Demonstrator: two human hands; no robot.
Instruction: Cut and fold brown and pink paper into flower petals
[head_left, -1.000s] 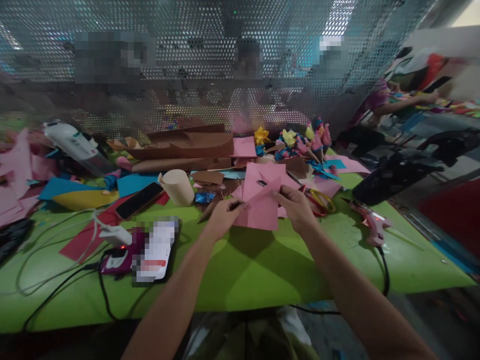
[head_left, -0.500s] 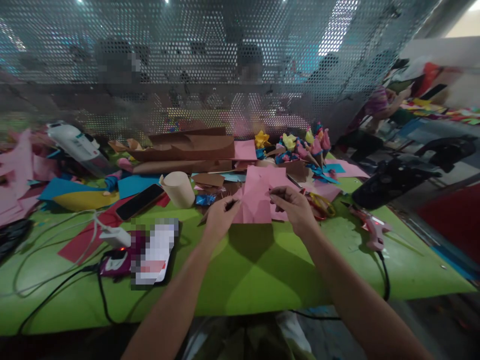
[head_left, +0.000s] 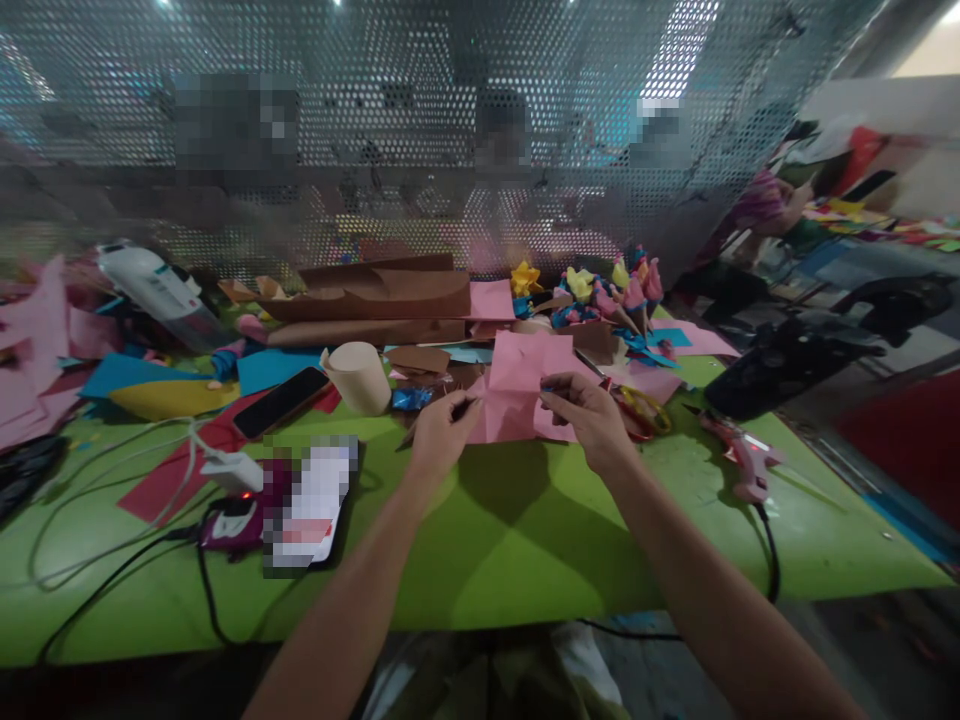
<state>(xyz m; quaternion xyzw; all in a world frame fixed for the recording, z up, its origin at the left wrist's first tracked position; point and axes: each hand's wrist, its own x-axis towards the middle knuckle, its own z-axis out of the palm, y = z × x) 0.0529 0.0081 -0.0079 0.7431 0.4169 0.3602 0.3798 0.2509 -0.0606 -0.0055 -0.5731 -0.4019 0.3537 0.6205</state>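
A creased piece of pink paper [head_left: 517, 378] is between my two hands, above the near side of the pile. My left hand [head_left: 444, 430] is closed in a pinch at its left side. On the right side, my right hand [head_left: 589, 415] pinches too, thumb against bent fingers, with a small blue bit showing near the fingertips. The exact contact at the fingertips is hard to see. Yellow-handled scissors [head_left: 641, 410] lie just beyond my right hand. A small blue packet [head_left: 411, 399] is next to my left hand.
A pink glue gun [head_left: 746, 460] lies at right, its cord running off the edge. At left are a phone [head_left: 311, 510], a dark phone [head_left: 281, 402], a power strip [head_left: 236, 520] and a cream paper roll [head_left: 358, 378]. Paper flowers [head_left: 607, 290] and brown paper [head_left: 375, 292] line the back.
The pink paper's lower part has shifted slightly up, and its front edge now looks folded or bent. Both hands stay almost where they were.
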